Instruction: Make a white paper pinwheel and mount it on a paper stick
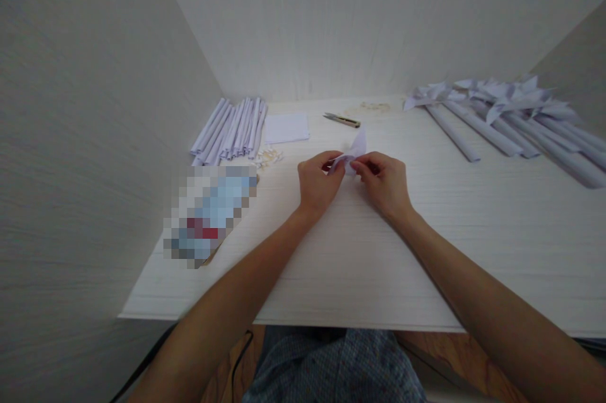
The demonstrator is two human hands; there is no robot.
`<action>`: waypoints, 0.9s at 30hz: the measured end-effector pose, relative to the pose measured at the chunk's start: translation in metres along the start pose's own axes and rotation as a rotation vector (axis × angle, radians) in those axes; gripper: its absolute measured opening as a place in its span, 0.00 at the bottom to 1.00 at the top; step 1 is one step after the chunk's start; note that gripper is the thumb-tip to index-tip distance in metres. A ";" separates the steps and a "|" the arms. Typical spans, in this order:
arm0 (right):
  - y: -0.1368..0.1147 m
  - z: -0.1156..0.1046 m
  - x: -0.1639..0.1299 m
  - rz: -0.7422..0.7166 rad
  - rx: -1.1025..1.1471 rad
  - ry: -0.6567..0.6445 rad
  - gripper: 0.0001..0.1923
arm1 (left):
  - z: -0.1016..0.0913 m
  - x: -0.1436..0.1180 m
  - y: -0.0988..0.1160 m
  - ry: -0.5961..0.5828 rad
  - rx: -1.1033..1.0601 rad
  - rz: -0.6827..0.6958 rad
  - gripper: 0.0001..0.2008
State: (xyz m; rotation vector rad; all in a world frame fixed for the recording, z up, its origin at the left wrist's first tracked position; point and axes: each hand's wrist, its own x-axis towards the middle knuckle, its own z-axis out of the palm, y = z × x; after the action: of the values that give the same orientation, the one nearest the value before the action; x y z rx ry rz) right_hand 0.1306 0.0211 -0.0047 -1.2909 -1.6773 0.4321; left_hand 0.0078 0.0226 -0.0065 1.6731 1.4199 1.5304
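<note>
Both hands, left hand and right hand, pinch 1 folded paper piece; 1 snipper and 1 paper sheet lie beyond them.

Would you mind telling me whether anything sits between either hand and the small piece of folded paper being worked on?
Nothing visible does: the left hand and right hand both pinch the folded paper directly, above the table.

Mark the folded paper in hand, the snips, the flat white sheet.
folded paper [356, 145], head view, raised tip.
snips [341, 119], head view, middle of handle.
flat white sheet [286, 128], head view, centre.
</note>
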 end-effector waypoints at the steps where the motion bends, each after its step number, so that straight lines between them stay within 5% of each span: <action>1: 0.000 0.000 0.000 -0.003 -0.004 0.003 0.08 | 0.000 0.000 0.000 0.000 0.001 -0.002 0.06; 27: -0.001 0.002 0.000 -0.016 -0.071 0.000 0.07 | -0.001 -0.004 0.004 -0.001 0.133 0.062 0.10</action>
State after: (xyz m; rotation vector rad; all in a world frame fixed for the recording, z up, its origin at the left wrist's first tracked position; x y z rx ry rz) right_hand 0.1283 0.0208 -0.0049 -1.3276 -1.7154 0.3654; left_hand 0.0085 0.0174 -0.0041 1.8114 1.5112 1.4967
